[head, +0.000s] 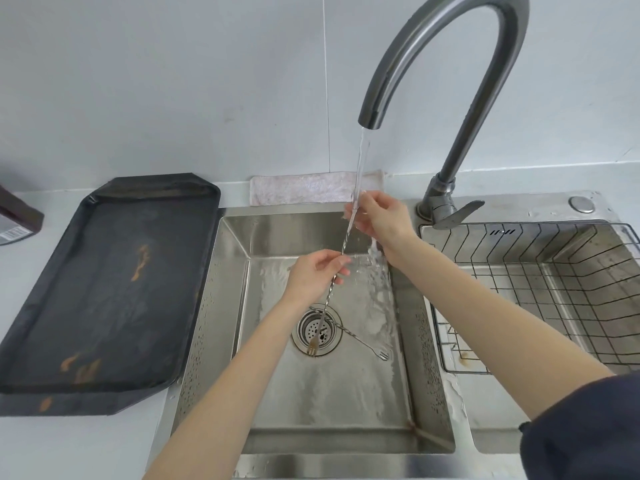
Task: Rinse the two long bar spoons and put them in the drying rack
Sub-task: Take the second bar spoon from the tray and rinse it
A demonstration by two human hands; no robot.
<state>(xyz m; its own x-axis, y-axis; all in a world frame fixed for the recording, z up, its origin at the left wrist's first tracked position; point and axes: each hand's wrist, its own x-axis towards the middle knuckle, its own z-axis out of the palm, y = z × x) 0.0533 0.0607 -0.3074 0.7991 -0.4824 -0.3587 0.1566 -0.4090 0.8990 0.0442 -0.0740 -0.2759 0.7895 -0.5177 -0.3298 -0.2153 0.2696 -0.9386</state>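
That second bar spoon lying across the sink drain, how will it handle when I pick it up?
The second bar spoon is probably stiff, being thin twisted metal. It looks wet, so likely slippery. Lying flat across the drain strainer on the sink floor, it may roll or skid and need a fingertip pinch.

Single head view, wide-angle, worn high and tilted forward and down over the sink point(221, 306). Close range: both forearms enter from the bottom edge, sink basin fills the centre. Gooseneck tap point(446, 57) arches across the upper right, wall across the top, black tray point(104, 289) at left, wire drying rack point(540, 282) at right. Edges bow from lens distortion. No second view to overlap.
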